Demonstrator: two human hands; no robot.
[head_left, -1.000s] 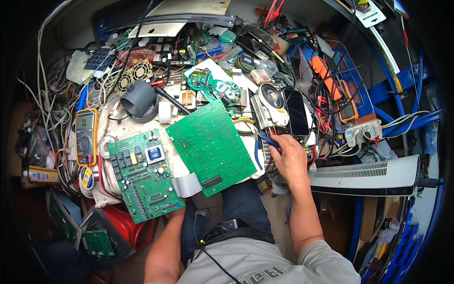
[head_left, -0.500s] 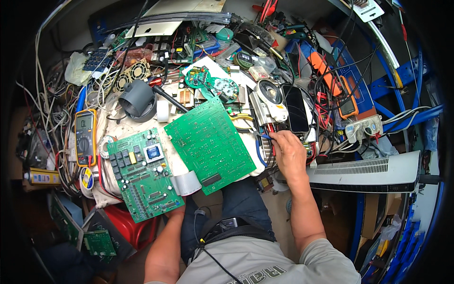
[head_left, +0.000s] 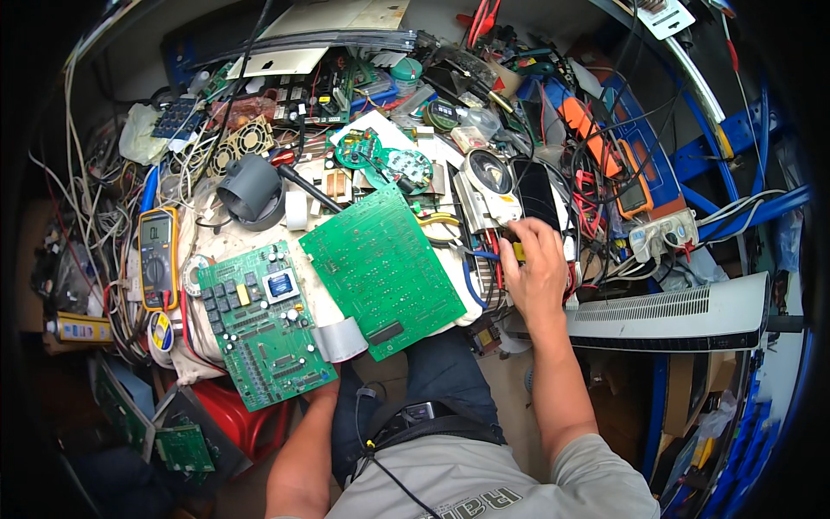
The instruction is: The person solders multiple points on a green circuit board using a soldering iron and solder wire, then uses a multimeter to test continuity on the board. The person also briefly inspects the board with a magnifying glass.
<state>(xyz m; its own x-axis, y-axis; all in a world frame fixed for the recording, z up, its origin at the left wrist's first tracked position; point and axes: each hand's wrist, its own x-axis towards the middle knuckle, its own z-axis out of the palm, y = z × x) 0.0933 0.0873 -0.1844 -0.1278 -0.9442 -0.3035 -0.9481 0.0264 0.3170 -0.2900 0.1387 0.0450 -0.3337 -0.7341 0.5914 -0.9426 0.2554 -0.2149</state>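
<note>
A green circuit board [head_left: 259, 346] with relays and a blue transformer lies at the left front, overhanging the bench edge. My left hand [head_left: 323, 394] is at its lower corner, the fingers hidden beneath it. A grey ribbon cable [head_left: 341, 340] runs from that board to a second green board [head_left: 385, 268], which shows its soldered side. My right hand [head_left: 539, 270] reaches over tools right of the boards, thumb and fingers apart around a small yellow part [head_left: 519, 251]. A blue handle [head_left: 486, 255] lies beside the thumb, and pliers with yellow handles [head_left: 441, 220] are just left of it.
A yellow multimeter [head_left: 157, 259] stands at the left. Behind the boards are a grey pipe fitting [head_left: 251, 189], a tape roll [head_left: 296, 210] and round green boards [head_left: 406, 169]. A dark phone [head_left: 536, 192], an orange meter [head_left: 635, 186] and a power strip [head_left: 664, 235] sit right.
My right hand has moved slightly right and up, its thumb and fingers parting so that the yellow part shows. My left hand and both boards stay nearly where they were.
</note>
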